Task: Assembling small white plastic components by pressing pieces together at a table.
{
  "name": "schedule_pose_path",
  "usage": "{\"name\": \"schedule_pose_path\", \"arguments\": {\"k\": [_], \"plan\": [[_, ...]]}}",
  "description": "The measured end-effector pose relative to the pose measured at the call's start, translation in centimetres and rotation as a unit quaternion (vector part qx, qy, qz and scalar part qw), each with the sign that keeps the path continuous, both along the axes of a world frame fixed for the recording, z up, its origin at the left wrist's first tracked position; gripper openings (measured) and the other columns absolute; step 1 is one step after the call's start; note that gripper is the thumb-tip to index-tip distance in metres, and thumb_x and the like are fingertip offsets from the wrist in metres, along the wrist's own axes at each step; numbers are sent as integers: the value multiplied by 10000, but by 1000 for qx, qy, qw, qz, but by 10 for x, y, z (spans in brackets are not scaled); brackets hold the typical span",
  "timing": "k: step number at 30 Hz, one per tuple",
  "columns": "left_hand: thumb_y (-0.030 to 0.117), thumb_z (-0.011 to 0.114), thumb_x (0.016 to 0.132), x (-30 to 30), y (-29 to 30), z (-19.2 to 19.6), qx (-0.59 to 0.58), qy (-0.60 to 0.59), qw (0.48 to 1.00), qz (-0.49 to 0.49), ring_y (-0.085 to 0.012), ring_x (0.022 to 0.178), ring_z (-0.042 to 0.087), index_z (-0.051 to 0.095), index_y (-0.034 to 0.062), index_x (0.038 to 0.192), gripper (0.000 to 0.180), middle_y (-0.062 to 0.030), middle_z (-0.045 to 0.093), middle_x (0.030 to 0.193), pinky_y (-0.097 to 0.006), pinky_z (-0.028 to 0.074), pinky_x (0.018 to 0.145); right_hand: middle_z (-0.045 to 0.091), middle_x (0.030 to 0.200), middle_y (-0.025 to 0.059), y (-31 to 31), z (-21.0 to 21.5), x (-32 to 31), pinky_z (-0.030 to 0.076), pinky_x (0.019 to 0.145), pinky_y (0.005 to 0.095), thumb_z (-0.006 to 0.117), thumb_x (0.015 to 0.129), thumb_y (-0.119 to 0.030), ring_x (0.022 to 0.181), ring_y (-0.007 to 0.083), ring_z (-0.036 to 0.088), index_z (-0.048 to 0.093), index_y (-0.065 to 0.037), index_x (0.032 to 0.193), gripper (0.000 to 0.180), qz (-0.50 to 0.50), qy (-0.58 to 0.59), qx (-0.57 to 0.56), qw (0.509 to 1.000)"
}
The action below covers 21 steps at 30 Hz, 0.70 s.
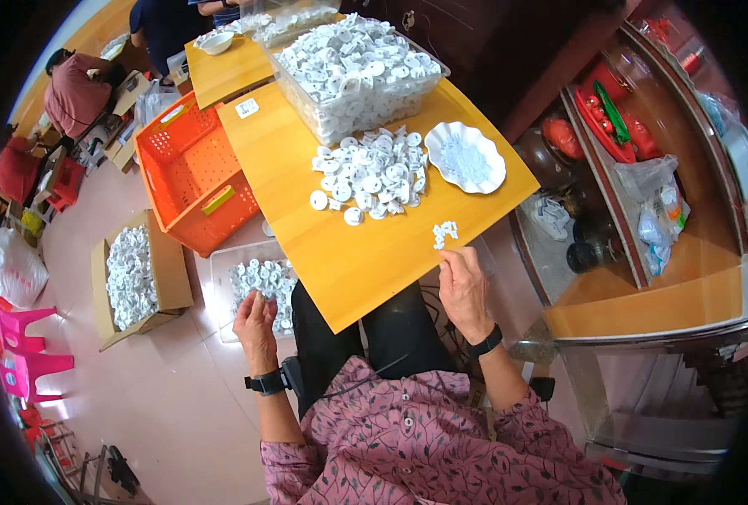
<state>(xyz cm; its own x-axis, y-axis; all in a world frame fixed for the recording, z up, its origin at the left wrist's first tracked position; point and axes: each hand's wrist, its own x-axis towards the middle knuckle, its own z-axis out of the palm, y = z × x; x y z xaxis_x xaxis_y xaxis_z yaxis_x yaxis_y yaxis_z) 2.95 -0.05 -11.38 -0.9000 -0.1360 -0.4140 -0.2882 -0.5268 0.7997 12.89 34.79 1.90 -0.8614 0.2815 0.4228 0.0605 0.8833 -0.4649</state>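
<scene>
My left hand (257, 330) hangs left of my knees, above a clear plastic bin (221, 290) of round white plastic parts (260, 274). Its thumb and fingers are pinched together, and whatever may be between them is too small to name. At the table's near right edge, my right hand (465, 290) has its fingertips closed beside a cluster of tiny white pieces (445, 233); any piece in that pinch cannot be made out. Farther back on the yellow table (323, 278) lies a loose pile of white disc-shaped plastic parts (370, 172).
Behind the pile stands a heaped clear tub (349, 114), with a scalloped white dish (466, 160) of small translucent pieces beside it. Left are an orange crate (197, 172) and a cardboard box (168, 261) of white parts. Shelves (643, 278) stand right. People sit at far left.
</scene>
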Motion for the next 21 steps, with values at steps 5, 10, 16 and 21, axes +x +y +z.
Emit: {"name": "schedule_pose_path", "arguments": {"k": [5, 10, 16, 21], "plan": [[164, 742, 884, -7, -4, -11, -140, -44, 989, 7, -150, 840, 625, 504, -83, 1316, 551, -130, 618, 1116, -267, 546, 720, 602, 1149, 106, 1, -3, -11, 416, 936, 442, 629, 879, -58, 1099, 309, 529, 648, -20, 1101, 227, -31, -52, 105, 993], [136, 705, 911, -12, 59, 61, -274, 153, 949, -28, -122, 837, 601, 658, -38, 1150, 300, -85, 665, 1006, -264, 502, 747, 636, 1126, 90, 6, -15, -21, 426, 908, 445, 612, 901, -70, 1072, 313, 550, 683, -12, 1056, 180, 12, -30, 86, 996], [38, 660, 890, -14, 127, 124, -390, 292, 865, -122, -196, 841, 633, 665, -25, 1092, 212, -124, 637, 994, -291, 514, 750, 661, 1106, 143, 5, -15, -25, 469, 905, 420, 579, 898, 19, 1036, 342, 614, 669, 17, 1071, 195, 49, 41, 16, 998], [-40, 622, 818, -34, 154, 116, -432, 353, 811, -177, -385, 989, 629, 642, -34, 1132, 315, -217, 618, 1167, -403, 520, 845, 660, 1053, 162, 11, -19, -7, 538, 835, 366, 615, 872, 65, 966, 324, 658, 660, 33, 1030, 168, 4, 101, -70, 992]]}}
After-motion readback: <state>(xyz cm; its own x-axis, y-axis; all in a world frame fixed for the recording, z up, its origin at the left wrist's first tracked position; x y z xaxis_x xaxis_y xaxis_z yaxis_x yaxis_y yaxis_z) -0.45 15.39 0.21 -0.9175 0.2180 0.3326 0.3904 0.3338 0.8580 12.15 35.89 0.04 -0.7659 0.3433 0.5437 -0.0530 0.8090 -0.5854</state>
